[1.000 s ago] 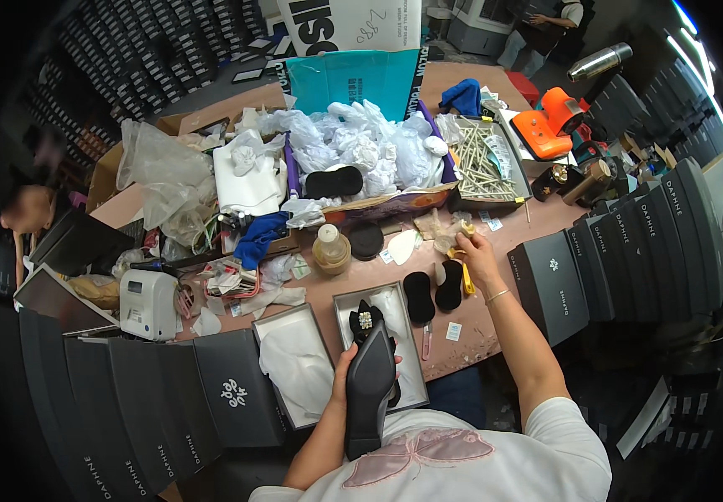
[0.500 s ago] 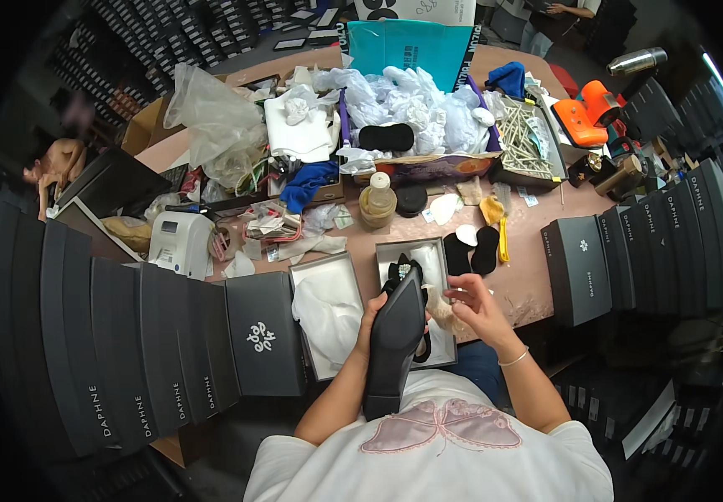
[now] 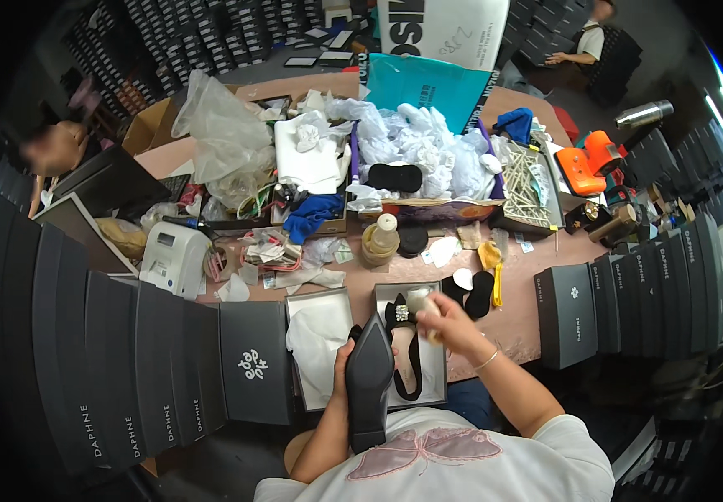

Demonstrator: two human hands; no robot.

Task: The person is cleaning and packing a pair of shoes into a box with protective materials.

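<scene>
My left hand [image 3: 342, 368] is closed round the side of a black shoe [image 3: 370, 381], whose dark pointed sole faces up and whose heel end is toward me. A crumpled whitish-beige cloth [image 3: 421, 301] is in my closed right hand [image 3: 455, 328], to the right of that shoe. Beneath and beside the right hand, a second black shoe [image 3: 410, 372] with a strap and a sparkling ornament lies in an open grey shoebox [image 3: 437, 391]. To its left, a box lid or tray [image 3: 326, 302] holds white tissue paper [image 3: 315, 339].
Rows of dark shoeboxes [image 3: 252, 360] flank me on the left and more boxes [image 3: 566, 318] on the right. Ahead stand a bottle of yellowish liquid [image 3: 380, 243], black pads [image 3: 479, 294], a yellow-handled tool [image 3: 497, 286] and a bin of crumpled white paper [image 3: 428, 142].
The sole-up shoe has moved left and down, uncovering more of the boxed shoe. My right hand, fingers spread before, has closed on the cloth, which is raised over the box.
</scene>
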